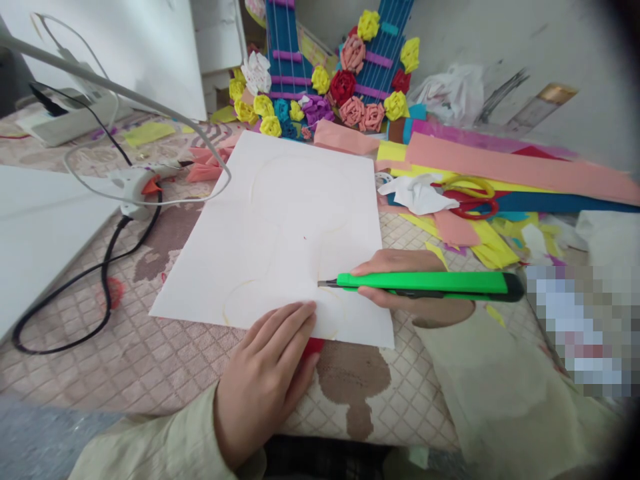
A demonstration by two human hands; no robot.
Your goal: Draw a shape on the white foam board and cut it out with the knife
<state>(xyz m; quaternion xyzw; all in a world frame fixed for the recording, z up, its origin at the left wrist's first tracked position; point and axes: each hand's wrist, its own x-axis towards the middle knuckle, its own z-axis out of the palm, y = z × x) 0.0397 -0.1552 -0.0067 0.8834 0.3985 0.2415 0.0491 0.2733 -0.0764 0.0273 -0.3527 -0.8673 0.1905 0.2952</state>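
Observation:
A white sheet (310, 193) lies on the patterned tablecloth, with a faint yellowish curved outline drawn on it. My right hand (400, 287) is closed around a green utility knife (425, 283). The knife's blade tip meets the sheet on the drawn line, right of its lower middle. My left hand (270, 367) lies flat over the sheet's near edge, fingers stretched out and pressing on it. A bit of something red (313, 347) shows beneath the left fingers.
A hot glue gun (137, 190) with a looping black cord lies left, near a power strip (70, 113). Scissors (475, 197) and crepe paper strips (520, 167) lie right. Paper roses (353, 110) and blue guitar-neck shapes (290, 47) stand behind.

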